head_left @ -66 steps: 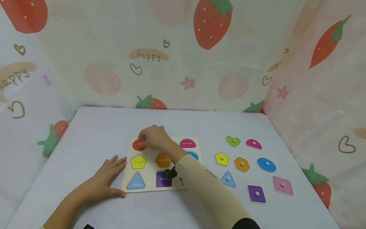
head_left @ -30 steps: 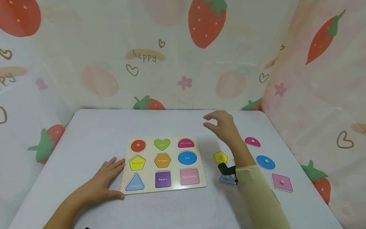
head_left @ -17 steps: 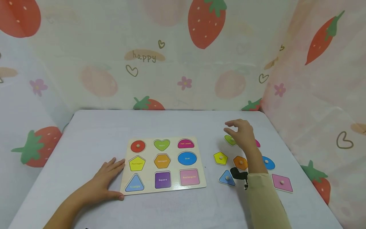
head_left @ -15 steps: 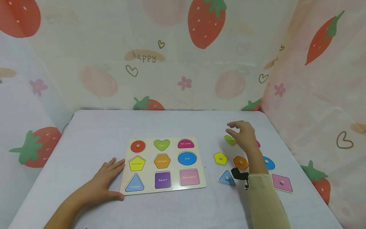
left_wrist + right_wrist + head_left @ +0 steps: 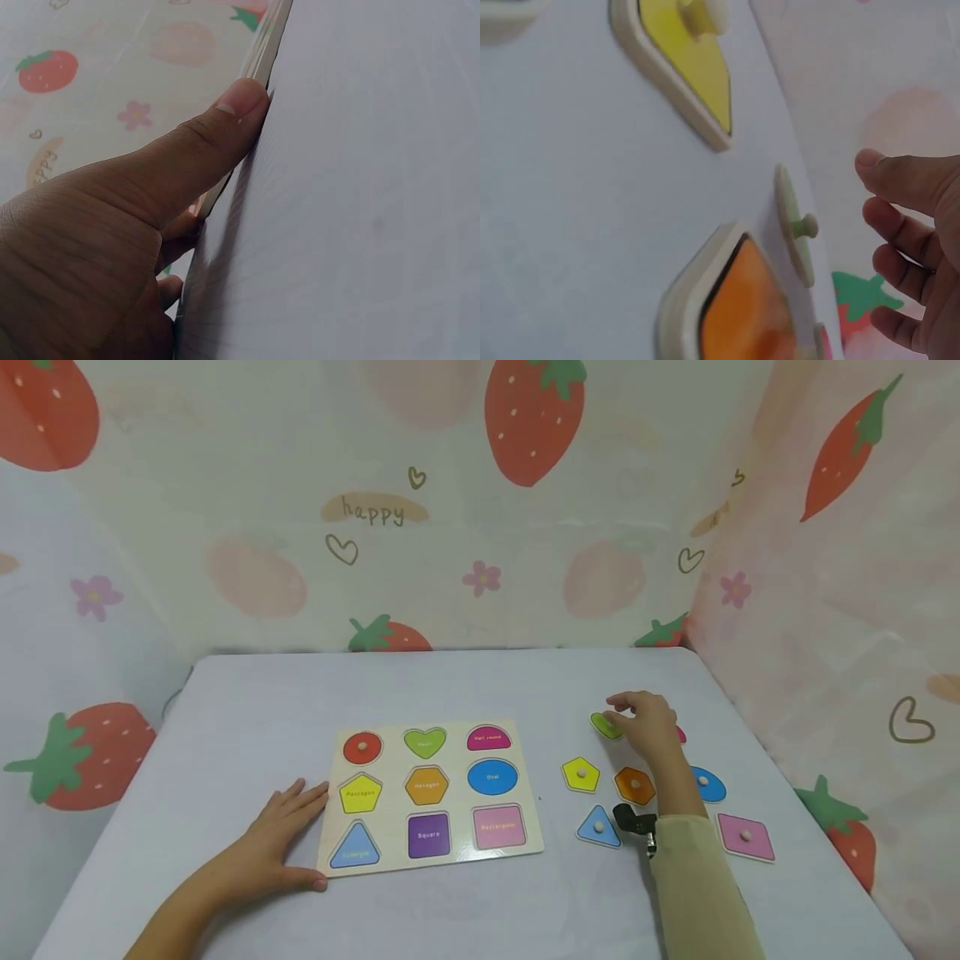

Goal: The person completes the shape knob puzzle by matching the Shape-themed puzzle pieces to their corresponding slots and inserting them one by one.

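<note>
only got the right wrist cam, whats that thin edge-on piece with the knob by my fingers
observer: It's the green heart piece; the head view shows the right hand over its right side.
operator: is its slot free on the board
observer: Yes. The heart slot, top row middle of the board, is empty. Only the red circle beside it is seated.
operator: and the other hand
observer: The left hand lies flat on the table, with its thumb against the board's left edge.
</note>
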`<state>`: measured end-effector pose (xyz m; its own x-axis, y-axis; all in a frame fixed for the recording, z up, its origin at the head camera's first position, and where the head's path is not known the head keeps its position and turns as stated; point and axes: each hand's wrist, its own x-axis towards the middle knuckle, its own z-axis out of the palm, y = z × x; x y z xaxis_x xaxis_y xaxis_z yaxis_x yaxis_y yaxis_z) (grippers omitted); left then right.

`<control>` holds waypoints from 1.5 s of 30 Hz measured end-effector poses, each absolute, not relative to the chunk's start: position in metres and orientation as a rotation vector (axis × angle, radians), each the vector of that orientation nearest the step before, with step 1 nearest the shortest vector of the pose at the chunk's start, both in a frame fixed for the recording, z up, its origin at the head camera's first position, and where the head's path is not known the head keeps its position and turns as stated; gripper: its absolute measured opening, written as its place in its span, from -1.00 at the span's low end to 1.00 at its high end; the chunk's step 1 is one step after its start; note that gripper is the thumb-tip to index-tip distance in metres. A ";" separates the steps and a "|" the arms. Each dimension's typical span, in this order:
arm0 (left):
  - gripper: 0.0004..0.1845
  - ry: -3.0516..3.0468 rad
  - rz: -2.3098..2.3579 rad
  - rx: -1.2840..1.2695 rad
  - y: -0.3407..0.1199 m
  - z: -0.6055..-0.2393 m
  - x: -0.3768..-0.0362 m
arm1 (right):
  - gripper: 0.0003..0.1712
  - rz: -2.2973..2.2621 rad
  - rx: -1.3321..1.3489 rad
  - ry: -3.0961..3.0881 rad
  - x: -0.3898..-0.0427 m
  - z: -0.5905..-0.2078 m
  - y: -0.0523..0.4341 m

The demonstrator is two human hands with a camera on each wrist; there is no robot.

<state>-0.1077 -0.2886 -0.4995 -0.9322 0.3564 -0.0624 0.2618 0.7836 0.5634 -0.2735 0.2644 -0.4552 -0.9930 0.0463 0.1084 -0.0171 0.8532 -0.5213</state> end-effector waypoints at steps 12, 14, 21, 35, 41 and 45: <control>0.35 2.797 0.865 0.477 -0.291 -0.503 -0.106 | -0.65 0.865 -0.154 -2.984 -0.274 -0.477 0.271; 0.35 2.796 0.855 0.460 -0.291 -0.503 -0.106 | -0.66 0.843 -0.155 -2.991 -0.274 -0.477 0.271; 0.35 2.807 0.851 0.448 -0.289 -0.501 -0.105 | -0.69 0.775 -0.126 -3.000 -0.274 -0.482 0.270; 0.34 2.813 0.866 0.476 -0.287 -0.501 -0.106 | -0.71 0.921 -0.219 -2.973 -0.275 -0.480 0.272; 0.35 2.793 0.871 0.460 -0.286 -0.500 -0.106 | -0.71 0.828 -0.099 -2.921 -0.275 -0.467 0.268; 0.35 2.770 0.877 0.456 -0.286 -0.497 -0.106 | -0.72 0.848 -0.042 -2.877 -0.274 -0.452 0.260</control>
<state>-0.1065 -0.2860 -0.4965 -0.9324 0.3483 -0.0964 0.2294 0.7766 0.5868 -0.2738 0.2601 -0.4520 -0.9895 0.0670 0.1280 -0.0132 0.8404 -0.5418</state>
